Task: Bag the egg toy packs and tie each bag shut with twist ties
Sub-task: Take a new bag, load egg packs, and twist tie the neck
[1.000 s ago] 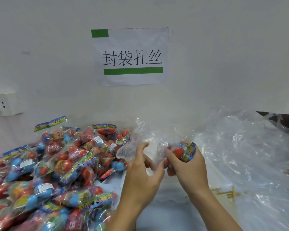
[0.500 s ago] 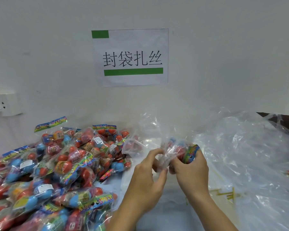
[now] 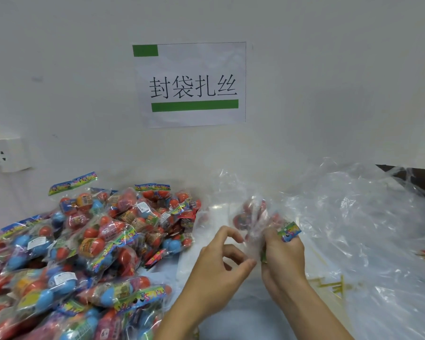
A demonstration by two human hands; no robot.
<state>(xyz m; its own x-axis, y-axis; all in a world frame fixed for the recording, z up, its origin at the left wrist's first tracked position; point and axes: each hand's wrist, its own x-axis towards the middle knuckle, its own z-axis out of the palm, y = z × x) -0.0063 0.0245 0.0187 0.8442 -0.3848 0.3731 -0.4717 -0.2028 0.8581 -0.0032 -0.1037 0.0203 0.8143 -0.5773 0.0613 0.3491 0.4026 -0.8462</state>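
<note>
Holding a red egg toy pack (image 3: 255,217) inside a thin clear plastic bag (image 3: 233,192) above the table, my right hand (image 3: 284,256) clamps its colourful header while my left hand (image 3: 221,263) pinches film, apparently gathering the neck for tying.

- A pale work table (image 3: 243,320) set against a white wall.
- A large heap of egg toy packs (image 3: 84,253) covers its left side, red and blue eggs in clear wrappers.
- Crumpled clear plastic bags (image 3: 368,231) are piled on the right.
- Yellow twist ties (image 3: 329,287) lie near the right-hand pile, partly under plastic.
</note>
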